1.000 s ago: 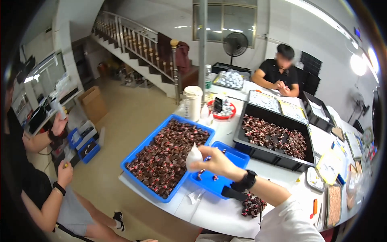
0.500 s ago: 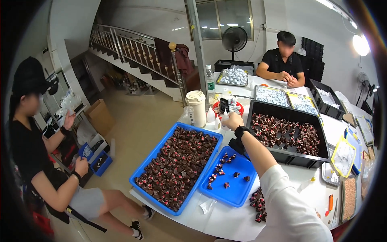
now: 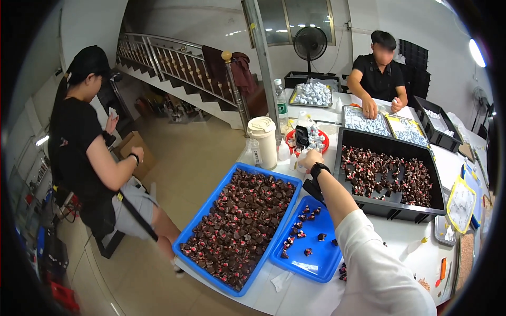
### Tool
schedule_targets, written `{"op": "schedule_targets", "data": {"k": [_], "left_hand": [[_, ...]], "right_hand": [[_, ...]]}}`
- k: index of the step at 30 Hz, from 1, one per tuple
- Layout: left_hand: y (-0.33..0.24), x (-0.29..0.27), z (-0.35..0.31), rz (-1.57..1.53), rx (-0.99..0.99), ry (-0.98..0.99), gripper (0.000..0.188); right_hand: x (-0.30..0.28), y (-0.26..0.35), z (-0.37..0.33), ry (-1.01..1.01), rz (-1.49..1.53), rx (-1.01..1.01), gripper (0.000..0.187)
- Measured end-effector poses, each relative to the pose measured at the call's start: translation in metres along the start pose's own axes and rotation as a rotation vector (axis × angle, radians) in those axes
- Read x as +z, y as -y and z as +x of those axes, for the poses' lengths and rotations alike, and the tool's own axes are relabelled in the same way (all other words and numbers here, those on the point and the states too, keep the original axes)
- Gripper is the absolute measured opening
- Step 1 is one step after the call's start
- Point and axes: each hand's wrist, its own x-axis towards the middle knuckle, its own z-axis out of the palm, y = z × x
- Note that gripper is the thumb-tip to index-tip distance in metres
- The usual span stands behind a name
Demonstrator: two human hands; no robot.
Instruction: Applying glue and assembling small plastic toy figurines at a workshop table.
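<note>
From the lower right my right arm, in a white sleeve with a dark band at the wrist, reaches across the table. At its end my right hand [image 3: 312, 159] is closed round a small white squeeze bottle [image 3: 301, 162], largely covered by the fingers. Two similar white bottles [image 3: 283, 151] stand just left of it. Behind them a red dish [image 3: 326, 143] holds small wrapped pieces and a black object [image 3: 301, 136]. Below the forearm lies a shallow blue tray [image 3: 316, 267] with several small dark brown, pink and white pieces. My left hand is out of view.
A large blue tray [image 3: 182, 252] is filled with dark pieces; a black crate [image 3: 390, 206] holds more. A cream tumbler [image 3: 262, 145] and a water bottle [image 3: 281, 108] stand behind. One co-worker [image 3: 377, 73] sits across the table, another [image 3: 79, 142] stands left.
My right hand stays by the small bottles as the whole view shifts slightly. The left co-worker has risen from sitting and turned; the far one now reaches one hand into a tray.
</note>
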Motion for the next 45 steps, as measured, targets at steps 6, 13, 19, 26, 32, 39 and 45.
{"op": "schedule_targets", "data": {"k": [6, 13, 19, 26, 32, 39, 45], "left_hand": [[0.001, 0.004, 0.001, 0.041, -0.006, 0.014, 0.019], [0.004, 0.000, -0.004, -0.032, 0.004, 0.064, 0.017], [0.006, 0.014, 0.015, -0.305, 0.179, 0.282, 0.015], [-0.002, 0.035, 0.028, -0.327, 0.571, 0.596, 0.024], [-0.011, 0.066, 0.005, -0.434, 0.521, 0.825, 0.032], [-0.004, 0.069, -0.017, -0.336, 0.424, 1.086, 0.029], [0.029, 0.059, -0.050, -0.207, 0.219, 1.536, 0.033]], "right_hand": [[0.006, -0.006, 0.006, 0.015, 0.050, -0.022, 0.046], [-0.011, -0.005, -0.015, 0.032, 0.025, -0.040, 0.053], [-0.079, 0.023, -0.151, -0.039, 0.406, -0.307, 0.060], [-0.170, 0.058, -0.445, 0.054, 0.893, -0.660, 0.039], [-0.235, -0.029, -0.554, 0.853, 0.482, -0.629, 0.021], [-0.274, -0.143, -0.583, 0.964, 0.417, 0.012, 0.024], [-0.292, -0.313, -0.659, 0.604, 0.557, 0.421, 0.025]]}}
